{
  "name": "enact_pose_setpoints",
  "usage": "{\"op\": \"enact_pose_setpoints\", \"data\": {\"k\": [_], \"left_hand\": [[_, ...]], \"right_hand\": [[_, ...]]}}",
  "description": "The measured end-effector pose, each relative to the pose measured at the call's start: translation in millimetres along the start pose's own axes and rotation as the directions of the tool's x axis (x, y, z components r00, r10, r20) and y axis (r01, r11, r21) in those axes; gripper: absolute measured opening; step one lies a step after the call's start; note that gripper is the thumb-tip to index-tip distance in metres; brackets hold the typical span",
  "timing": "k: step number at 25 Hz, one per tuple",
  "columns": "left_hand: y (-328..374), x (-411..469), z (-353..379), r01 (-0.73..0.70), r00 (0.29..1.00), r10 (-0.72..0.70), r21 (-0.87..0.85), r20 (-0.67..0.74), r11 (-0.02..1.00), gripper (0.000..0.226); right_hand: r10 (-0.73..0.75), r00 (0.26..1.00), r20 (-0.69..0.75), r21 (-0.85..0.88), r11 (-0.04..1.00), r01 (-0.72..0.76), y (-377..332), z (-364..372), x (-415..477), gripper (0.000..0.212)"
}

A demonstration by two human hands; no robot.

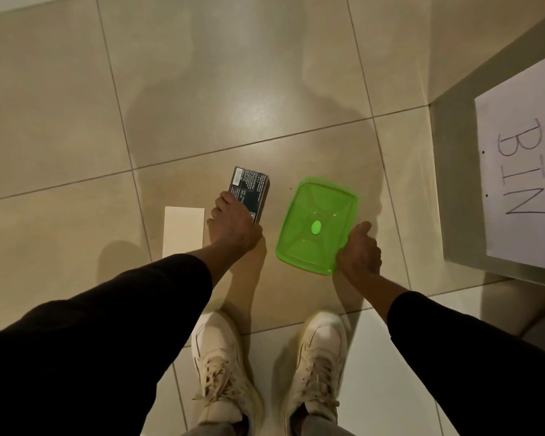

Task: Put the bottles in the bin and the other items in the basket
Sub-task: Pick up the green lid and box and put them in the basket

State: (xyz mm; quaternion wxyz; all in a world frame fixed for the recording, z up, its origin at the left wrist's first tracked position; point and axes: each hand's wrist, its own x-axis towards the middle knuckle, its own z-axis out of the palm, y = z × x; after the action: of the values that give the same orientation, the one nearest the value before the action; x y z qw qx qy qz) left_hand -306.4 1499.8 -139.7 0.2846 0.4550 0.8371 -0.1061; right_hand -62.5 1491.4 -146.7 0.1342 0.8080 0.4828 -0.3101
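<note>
Gripping the near end of a dark printed box [251,190], the left hand [233,226] curls its fingers round it, while the right hand [359,253] pinches the near corner of a green lid [312,209] just beside the box (whether either is off the tiles cannot be told). A pale card [183,231] lies left of the left hand; the grey bin [453,184], with its paper sign [523,184], stands right, near the lid

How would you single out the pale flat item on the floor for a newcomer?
Start at the grey bin on the right and go left across the floor, past the green lid and the dark box. Just left of the left hand lies the cream rectangle: plain, unprinted, the only item no hand holds.
</note>
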Motion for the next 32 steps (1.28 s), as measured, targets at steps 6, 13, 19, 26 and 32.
{"op": "enact_pose_setpoints", "data": {"k": [6, 13, 19, 26, 32], "left_hand": [[-15, -54, -38, -0.051, 0.997, 0.055, -0.071, 0.05, 0.996, 0.082], [-14, -173, -130, -0.058, 0.992, 0.065, -0.069, 0.11, 0.996, 0.078], [10, -298, -244, -0.04, 0.985, 0.063, -0.143, 0.162, 0.989, 0.078], [27, -404, -314, -0.045, 0.972, 0.09, -0.204, 0.217, 0.978, 0.075], [44, -455, -374, -0.215, 0.947, 0.249, -0.175, 0.204, 0.961, 0.079]], "right_hand": [[0.143, 0.988, 0.059, 0.127, 0.981, -0.149, 7, -36, -38, 0.061], [0.101, 0.991, 0.09, 0.053, 0.993, -0.106, 27, -135, -159, 0.047], [0.172, 0.98, 0.097, 0.163, 0.969, -0.186, 48, -266, -274, 0.015], [0.171, 0.985, 0.023, 0.179, 0.969, -0.172, 80, -349, -356, 0.009], [0.239, 0.967, -0.089, 0.324, 0.925, -0.198, 107, -421, -422, 0.013]]}}
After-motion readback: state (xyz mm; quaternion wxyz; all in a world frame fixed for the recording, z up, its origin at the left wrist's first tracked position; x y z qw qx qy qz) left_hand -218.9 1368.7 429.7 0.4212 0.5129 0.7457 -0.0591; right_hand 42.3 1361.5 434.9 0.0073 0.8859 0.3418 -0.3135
